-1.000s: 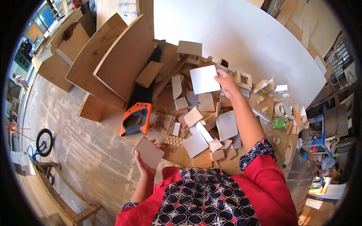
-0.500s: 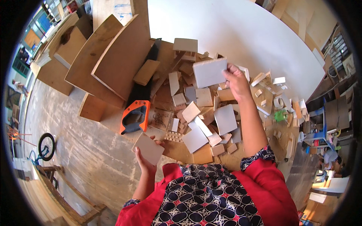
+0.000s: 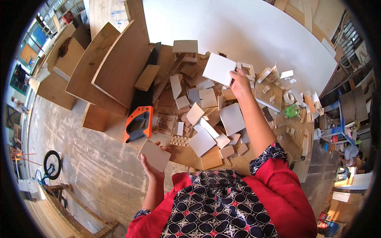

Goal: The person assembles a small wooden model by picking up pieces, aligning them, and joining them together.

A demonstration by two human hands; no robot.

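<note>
My left hand point(image 3: 154, 166) is closed around a pale square board piece point(image 3: 155, 154), held low in front of the pile's near edge. With my arm stretched out, my right hand point(image 3: 240, 82) grips a white square board piece point(image 3: 218, 69) by its right edge, raised above the far side of the pile. Beneath it lie several wooden and white offcuts, among them a white panel point(image 3: 232, 118) and another pale panel point(image 3: 202, 140). A handsaw with an orange and black handle point(image 3: 139, 123) rests left of the pile.
Large plywood sheets point(image 3: 119, 65) stand upright at the left. A big white sheet point(image 3: 274, 35) leans behind the pile. Small scraps and a green crumpled thing point(image 3: 292, 111) lie at the right. A bicycle wheel point(image 3: 52, 164) shows far left.
My right hand has tilted its white board piece, so that its broad face now shows brighter and squarer. My left hand keeps its piece in nearly the same place. The whole view has shifted slightly.
</note>
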